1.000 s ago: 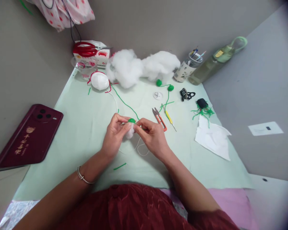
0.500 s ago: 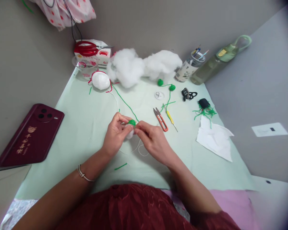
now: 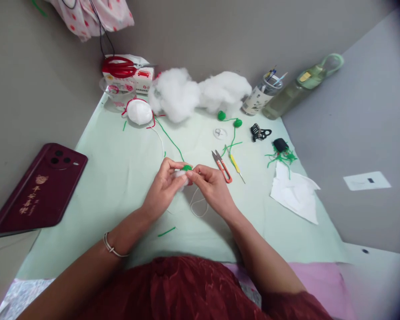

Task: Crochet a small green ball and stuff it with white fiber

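Between my fingertips, above the middle of the table, is a small green yarn piece (image 3: 187, 168) with a soft white part (image 3: 181, 182) under it; I cannot tell whether the white is stuffing or yarn work. My left hand (image 3: 159, 189) is closed around both from the left. My right hand (image 3: 216, 190) pinches at the right edge of the green piece, its thumb against it. A thin white thread (image 3: 199, 208) loops on the table below my right hand. Green yarn (image 3: 172, 143) runs from the back of the table towards the piece. Fingers hide most of it.
Orange-handled snips (image 3: 222, 167) and a yellow crochet hook (image 3: 236, 165) lie right of my hands. White stuffing (image 3: 176, 94), a white yarn ball (image 3: 139, 111), a pen cup (image 3: 260, 95) and a bottle (image 3: 291, 91) stand behind. A maroon phone (image 3: 42, 186) is at left, white paper (image 3: 295, 193) at right.
My right hand has come in closer, its thumb now over the piece's edge. The green part has tipped slightly and shows less. The view has shifted a little.
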A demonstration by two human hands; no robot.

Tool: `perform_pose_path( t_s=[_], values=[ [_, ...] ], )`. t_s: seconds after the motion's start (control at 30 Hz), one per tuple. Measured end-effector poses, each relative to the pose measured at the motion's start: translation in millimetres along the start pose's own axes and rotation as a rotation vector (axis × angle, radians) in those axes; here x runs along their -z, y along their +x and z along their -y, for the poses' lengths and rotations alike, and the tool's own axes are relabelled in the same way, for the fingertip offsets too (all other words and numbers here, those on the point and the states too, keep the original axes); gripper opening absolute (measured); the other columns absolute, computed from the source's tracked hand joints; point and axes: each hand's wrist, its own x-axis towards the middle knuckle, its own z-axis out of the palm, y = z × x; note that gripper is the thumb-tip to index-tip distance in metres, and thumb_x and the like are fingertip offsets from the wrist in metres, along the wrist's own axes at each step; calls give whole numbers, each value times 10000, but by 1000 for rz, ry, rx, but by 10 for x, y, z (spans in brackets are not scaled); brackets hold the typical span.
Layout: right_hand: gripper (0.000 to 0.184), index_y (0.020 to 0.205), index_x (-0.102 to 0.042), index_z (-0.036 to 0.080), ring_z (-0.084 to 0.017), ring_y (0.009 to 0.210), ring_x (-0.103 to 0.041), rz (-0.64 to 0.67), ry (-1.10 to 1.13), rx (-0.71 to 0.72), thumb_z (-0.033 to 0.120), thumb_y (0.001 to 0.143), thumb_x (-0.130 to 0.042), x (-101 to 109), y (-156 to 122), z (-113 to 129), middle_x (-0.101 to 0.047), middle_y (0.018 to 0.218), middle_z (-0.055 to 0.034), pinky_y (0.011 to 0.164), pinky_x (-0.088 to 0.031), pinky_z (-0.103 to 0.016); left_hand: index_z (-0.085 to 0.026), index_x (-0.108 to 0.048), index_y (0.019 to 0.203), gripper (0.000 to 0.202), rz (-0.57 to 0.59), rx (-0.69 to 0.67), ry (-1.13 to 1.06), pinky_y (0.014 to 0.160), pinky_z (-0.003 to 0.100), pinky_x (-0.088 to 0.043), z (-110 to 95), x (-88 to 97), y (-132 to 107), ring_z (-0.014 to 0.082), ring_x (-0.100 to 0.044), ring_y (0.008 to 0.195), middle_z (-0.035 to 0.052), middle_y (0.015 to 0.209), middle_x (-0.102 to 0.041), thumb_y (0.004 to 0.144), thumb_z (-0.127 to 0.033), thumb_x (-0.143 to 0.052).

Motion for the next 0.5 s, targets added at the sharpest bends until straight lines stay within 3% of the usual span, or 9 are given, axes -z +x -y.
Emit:
perform_pose_path(
  t_s=[0.13, 0.27, 0.37, 0.5],
  values=[
    [530, 703, -623, 188, -101, 567, -304, -2, 32, 4, 694, 848, -684, 35, 19, -3, -451, 597, 49, 536, -240, -276, -233, -673, 1008, 166, 60, 53, -3, 873, 349, -563, -5, 124, 22, 215, -719, 1043, 89, 1237, -744, 985, -397, -670],
    [524, 715, -623, 189, -95, 544, -246, 23, 37, -26, 694, 826, -715, 90, 24, -11, -342, 568, 74, 515, -185, -280, -225, -681, 957, 203, 93, 29, 4, 890, 334, -564, -15, 156, 65, 185, -726, 960, 74, 1153, -772, 862, -326, -830],
    [494, 729, -608, 195, -97, 547, -247, 35, 16, -27, 664, 851, -701, 85, -5, -7, -338, 577, 74, 514, -185, -278, -216, -657, 907, 252, 29, 24, 24, 856, 334, -573, -11, 112, 65, 197, -731, 950, 70, 1069, -779, 791, -287, -869],
    [390, 732, -564, 211, -103, 553, -256, 39, -76, 6, 537, 919, -668, -10, -77, 34, -327, 556, 82, 533, -216, -272, -213, -621, 875, 225, -96, -14, 65, 812, 324, -554, 32, 49, 51, 184, -708, 867, 30, 906, -739, 796, -260, -827]
  ],
)
